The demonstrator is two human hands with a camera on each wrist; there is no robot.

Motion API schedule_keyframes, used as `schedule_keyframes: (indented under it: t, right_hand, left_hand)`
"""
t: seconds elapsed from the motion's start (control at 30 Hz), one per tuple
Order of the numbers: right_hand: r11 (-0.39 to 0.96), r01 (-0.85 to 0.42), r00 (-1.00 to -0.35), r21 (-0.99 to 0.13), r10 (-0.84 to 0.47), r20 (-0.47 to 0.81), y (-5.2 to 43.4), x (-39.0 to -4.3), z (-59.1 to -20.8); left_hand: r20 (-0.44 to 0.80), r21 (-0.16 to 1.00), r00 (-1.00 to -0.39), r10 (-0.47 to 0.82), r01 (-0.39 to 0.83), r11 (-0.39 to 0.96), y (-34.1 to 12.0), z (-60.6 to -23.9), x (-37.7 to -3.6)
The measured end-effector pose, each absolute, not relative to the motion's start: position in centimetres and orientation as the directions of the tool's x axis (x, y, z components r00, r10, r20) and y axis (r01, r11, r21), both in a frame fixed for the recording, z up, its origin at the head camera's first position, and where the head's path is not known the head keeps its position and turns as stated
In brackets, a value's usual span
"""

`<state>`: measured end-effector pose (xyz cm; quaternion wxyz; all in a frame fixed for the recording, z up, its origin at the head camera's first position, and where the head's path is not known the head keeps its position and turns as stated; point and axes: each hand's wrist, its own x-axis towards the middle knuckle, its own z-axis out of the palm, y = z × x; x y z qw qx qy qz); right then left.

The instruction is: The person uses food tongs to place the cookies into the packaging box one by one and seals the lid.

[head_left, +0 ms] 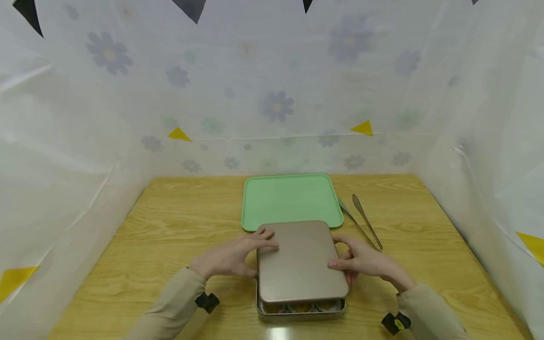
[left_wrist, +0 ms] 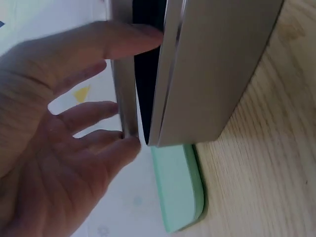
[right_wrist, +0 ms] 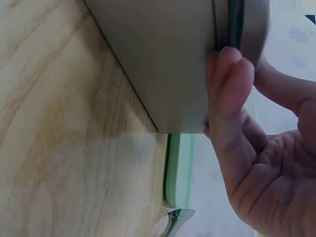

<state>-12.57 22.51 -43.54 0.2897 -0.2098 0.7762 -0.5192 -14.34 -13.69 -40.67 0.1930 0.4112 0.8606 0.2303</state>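
Note:
A metal tin box (left_wrist: 212, 74) stands on the table, its matching lid (head_left: 299, 264) raised slightly and tilted over it. Along the front, a gap shows several small wrapped items (head_left: 303, 308) inside; the lid covers the others. My left hand (head_left: 231, 257) holds the lid's left side, fingers over its top and edge, thumb at the gap by the box rim. Gripping the lid's right side, my right hand (head_left: 361, 257) has its thumb on top and its other fingers around the edge. In the right wrist view, fingertips (right_wrist: 234, 84) lie against the gap between lid and box.
Just behind the tin lies a green tray (head_left: 293, 198), its front edge partly covered by the lid. Metal tongs (head_left: 367, 222) rest on the wooden table (head_left: 187, 212) to the right of the tray. White patterned sheeting (head_left: 238, 71) encloses the back and sides.

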Motion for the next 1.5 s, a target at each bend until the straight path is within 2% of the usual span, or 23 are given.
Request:
schedule_keyframes:
  t: [0.1,0.17,0.3,0.4,0.57,0.77,0.97,1.1,1.27,1.5]
  right_hand:
    - [0.405,-0.048,-0.751,-0.913,-0.618,-0.234,22.3,-12.1,-43.5]
    - [0.422,-0.059,-0.757,-0.905,-0.609,-0.235,22.1,-11.9,-43.5]
    - [0.435,-0.074,-0.768,-0.897,-0.599,-0.227,22.0,-11.6,-43.4]
    - [0.433,-0.073,-0.769,-0.898,-0.598,-0.226,22.1,-11.3,-43.3]
    - [0.435,-0.074,-0.776,-0.897,-0.590,-0.222,22.0,-10.8,-43.2]
    - [0.462,-0.094,-0.776,-0.882,-0.589,-0.226,22.2,-10.4,-43.0]
    - [0.474,-0.098,-0.770,-0.875,-0.593,-0.235,22.5,-10.1,-42.9]
    - [0.439,-0.096,-0.744,-0.893,-0.628,-0.229,22.7,-10.0,-43.0]
    - [0.401,-0.053,-0.710,-0.915,-0.659,-0.248,22.9,-9.6,-43.1]
    - [0.389,-0.060,-0.712,-0.919,-0.662,-0.234,22.8,-9.3,-43.2]
  left_hand:
    - [-0.163,0.637,-0.567,0.808,0.565,0.525,-13.5,-40.7,-14.1]
    - [-0.153,0.709,-0.579,0.801,0.500,0.498,-13.3,-40.9,-14.2]
    - [-0.123,0.780,-0.697,0.706,0.372,0.503,-13.0,-41.7,-14.9]
    - [-0.178,0.825,-0.788,0.589,0.206,0.525,-12.8,-42.3,-15.3]
    - [-0.255,0.888,-0.843,0.474,-0.010,0.460,-12.0,-43.2,-15.3]
    - [-0.241,0.876,-0.866,0.438,0.000,0.483,-11.5,-43.6,-15.1]
    - [-0.186,0.894,-0.854,0.487,0.058,0.444,-11.8,-43.8,-15.2]
    - [-0.166,0.895,-0.846,0.508,0.088,0.438,-11.9,-43.9,-15.3]
    - [-0.168,0.893,-0.849,0.502,0.085,0.443,-11.9,-44.1,-15.5]
    - [-0.148,0.910,-0.876,0.460,0.062,0.410,-12.0,-44.6,-15.5]
